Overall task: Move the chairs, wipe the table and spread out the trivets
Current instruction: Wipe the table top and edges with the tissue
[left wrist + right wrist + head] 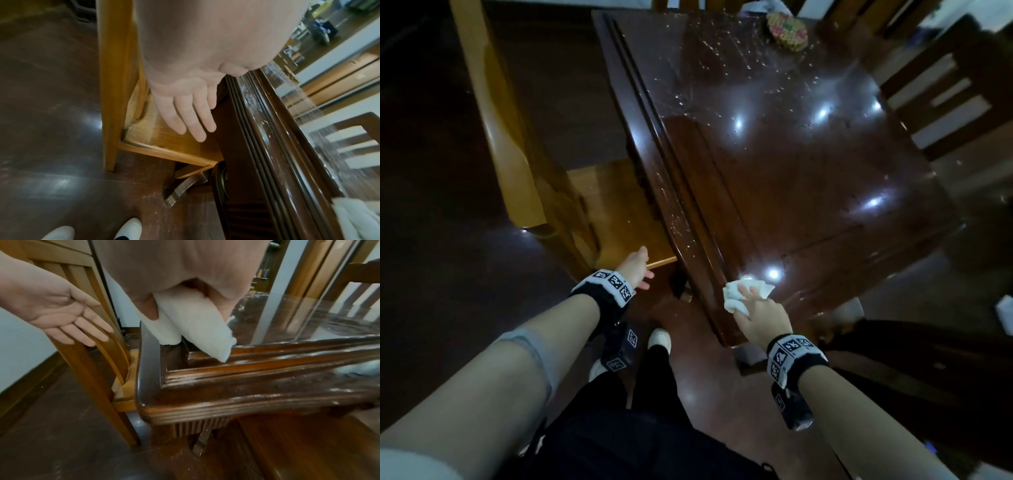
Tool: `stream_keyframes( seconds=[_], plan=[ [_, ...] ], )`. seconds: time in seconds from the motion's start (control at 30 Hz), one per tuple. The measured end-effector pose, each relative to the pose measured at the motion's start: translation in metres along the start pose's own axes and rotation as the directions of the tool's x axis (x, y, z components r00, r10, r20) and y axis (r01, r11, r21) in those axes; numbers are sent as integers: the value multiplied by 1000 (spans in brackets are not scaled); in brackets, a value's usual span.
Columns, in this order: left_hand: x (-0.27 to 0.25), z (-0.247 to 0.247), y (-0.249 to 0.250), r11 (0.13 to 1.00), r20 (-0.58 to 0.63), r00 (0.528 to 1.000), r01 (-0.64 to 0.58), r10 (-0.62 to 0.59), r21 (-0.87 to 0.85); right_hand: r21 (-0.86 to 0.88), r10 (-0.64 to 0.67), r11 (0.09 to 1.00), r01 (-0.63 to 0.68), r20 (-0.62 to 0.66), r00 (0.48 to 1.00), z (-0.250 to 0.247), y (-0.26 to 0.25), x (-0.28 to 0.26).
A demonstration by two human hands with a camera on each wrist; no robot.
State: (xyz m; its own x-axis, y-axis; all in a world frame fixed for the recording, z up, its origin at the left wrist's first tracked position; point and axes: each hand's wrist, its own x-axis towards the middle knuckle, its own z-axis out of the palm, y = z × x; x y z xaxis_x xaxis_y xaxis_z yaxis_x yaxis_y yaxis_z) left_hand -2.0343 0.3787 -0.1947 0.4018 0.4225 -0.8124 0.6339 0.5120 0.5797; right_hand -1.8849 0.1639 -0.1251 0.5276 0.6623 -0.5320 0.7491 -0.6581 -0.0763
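A dark glossy wooden table (808,164) with scattered crumbs fills the middle. My right hand (760,317) grips a bunched white cloth (743,293) (197,324) at the table's near corner (156,386). My left hand (637,270) (189,113) hangs open with straight fingers just above the seat of a light wooden chair (517,144) (115,81) pushed in at the table's left side; it holds nothing. The same hand (68,316) shows beside the chair back in the right wrist view. A stack of woven trivets (787,31) lies at the table's far end.
Dark chairs (941,102) stand at the table's right side, and another dark chair (914,359) stands near right. A curved table leg (185,186) meets the dark polished floor (431,240). My white shoes (129,229) stand close to the table corner.
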Motion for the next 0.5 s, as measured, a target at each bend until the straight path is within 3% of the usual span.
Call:
stream_keyframes(
  seconds=[0.17, 0.33, 0.4, 0.5],
  plan=[
    [-11, 24, -4, 991, 77, 997, -30, 20, 130, -17, 61, 998, -61, -28, 998, 10, 13, -39],
    [-20, 34, -7, 978, 122, 992, -46, 21, 202, -94, 246, 969, -229, 265, 932, 35, 43, -63],
    [-18, 34, -5, 977, 110, 994, -45, 22, 210, -45, 295, 955, -292, 197, 935, 32, 56, -65],
    [-16, 32, 0, 977, 64, 998, -27, 14, 213, 27, 375, 927, -374, -27, 927, 10, 66, -59]
  ],
)
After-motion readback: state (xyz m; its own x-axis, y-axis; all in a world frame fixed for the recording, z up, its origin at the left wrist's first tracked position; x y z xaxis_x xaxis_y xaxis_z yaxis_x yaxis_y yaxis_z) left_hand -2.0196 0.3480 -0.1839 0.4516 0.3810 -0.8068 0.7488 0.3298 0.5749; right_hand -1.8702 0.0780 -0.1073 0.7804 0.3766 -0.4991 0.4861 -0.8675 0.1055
